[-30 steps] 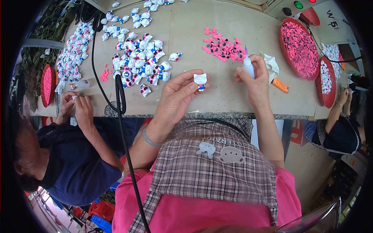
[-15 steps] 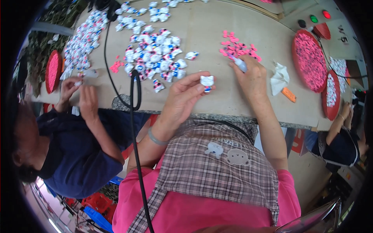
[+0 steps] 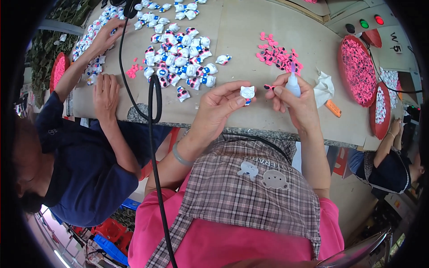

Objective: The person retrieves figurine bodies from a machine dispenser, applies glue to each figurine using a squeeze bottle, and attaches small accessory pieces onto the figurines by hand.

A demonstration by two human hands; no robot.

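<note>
My left hand (image 3: 217,109) pinches a small white cat figurine (image 3: 247,92) with a bit of blue at its lower end, upright between thumb and fingers. Just to its right, my right hand (image 3: 303,103) holds a small pink piece with black spots (image 3: 268,87) at its fingertips. The same hand keeps a squeeze bottle (image 3: 293,84) with a purple tip against its palm, tip upward. The figurine and the pink piece are a short gap apart. Beyond my right hand lies a loose pile of pink pieces (image 3: 277,56); beyond my left, a heap of figurines (image 3: 181,58).
Red trays of pink pieces (image 3: 343,80) and white parts (image 3: 374,117) stand right, near a white cloth (image 3: 323,88) and an orange block (image 3: 333,108). A black cable (image 3: 154,138) crosses the view. At left a co-worker's hand (image 3: 107,94) rests on the table (image 3: 237,40).
My right hand has come back from the pink pile, now with a pink piece at its fingertips and the bottle tipped upright. The co-worker's one arm has stretched toward the far figurines.
</note>
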